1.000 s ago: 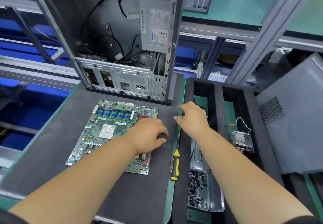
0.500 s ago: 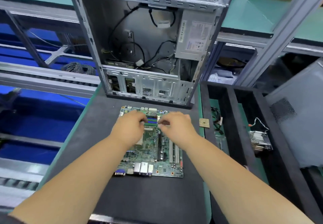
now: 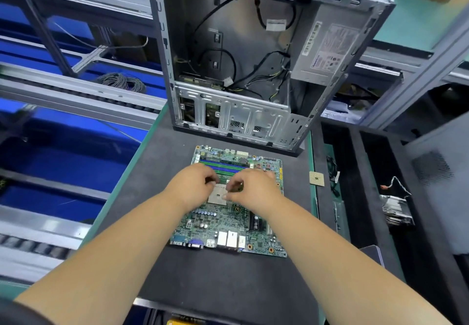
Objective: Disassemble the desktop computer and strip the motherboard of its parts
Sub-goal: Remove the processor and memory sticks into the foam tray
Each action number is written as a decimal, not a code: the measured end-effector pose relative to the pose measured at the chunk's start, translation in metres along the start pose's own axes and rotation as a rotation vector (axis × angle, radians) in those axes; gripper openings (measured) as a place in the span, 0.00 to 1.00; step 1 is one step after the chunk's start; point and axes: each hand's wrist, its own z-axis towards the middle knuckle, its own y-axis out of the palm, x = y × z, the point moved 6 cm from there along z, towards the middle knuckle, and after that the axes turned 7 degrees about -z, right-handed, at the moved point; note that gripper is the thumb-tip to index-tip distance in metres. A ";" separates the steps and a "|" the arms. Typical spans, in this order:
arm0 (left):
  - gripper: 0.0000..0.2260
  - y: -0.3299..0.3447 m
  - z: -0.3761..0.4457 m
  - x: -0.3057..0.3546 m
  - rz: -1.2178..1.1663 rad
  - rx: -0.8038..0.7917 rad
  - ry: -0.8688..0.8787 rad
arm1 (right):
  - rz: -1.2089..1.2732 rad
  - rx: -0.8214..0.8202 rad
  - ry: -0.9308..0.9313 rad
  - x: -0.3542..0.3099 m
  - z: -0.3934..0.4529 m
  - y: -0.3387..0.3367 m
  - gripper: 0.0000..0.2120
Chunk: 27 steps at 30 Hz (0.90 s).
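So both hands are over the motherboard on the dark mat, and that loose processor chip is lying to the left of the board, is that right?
Not quite. The head view shows both hands, left hand and right hand, over the motherboard on the dark mat, but the loose processor chip lies to the right of the board.

We are at an electronics teardown bench in a workshop or factory line. Beyond our hands [image 3: 223,192] stands a gutted computer case [image 3: 253,58] on a dark anti-static mat [image 3: 228,286]. To their left run roller conveyors [image 3: 76,91] over blue bins [image 3: 63,152]; to their right sits a black compartment tray [image 3: 355,172]. Aluminium framing [image 3: 431,58] and green shelves [image 3: 416,22] rise behind.
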 end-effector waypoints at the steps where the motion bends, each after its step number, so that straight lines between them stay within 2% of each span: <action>1: 0.09 0.000 0.000 0.000 0.007 0.000 0.002 | -0.037 -0.009 -0.014 -0.001 -0.002 0.003 0.15; 4: 0.08 0.001 0.001 0.000 0.026 0.001 0.003 | -0.132 -0.002 -0.035 -0.003 -0.005 0.009 0.19; 13: 0.08 0.003 0.001 0.002 0.050 0.016 0.016 | -0.249 -0.026 -0.048 0.000 0.001 0.015 0.21; 17: 0.07 0.000 -0.002 0.000 0.019 0.077 0.043 | -0.183 0.013 -0.080 0.005 0.000 0.012 0.17; 22: 0.05 -0.018 -0.002 -0.016 -0.114 0.251 -0.049 | 0.101 0.206 0.134 0.042 0.003 -0.012 0.06; 27: 0.03 -0.029 0.008 -0.033 -0.206 0.340 -0.171 | 0.238 0.199 0.330 0.064 0.014 -0.013 0.03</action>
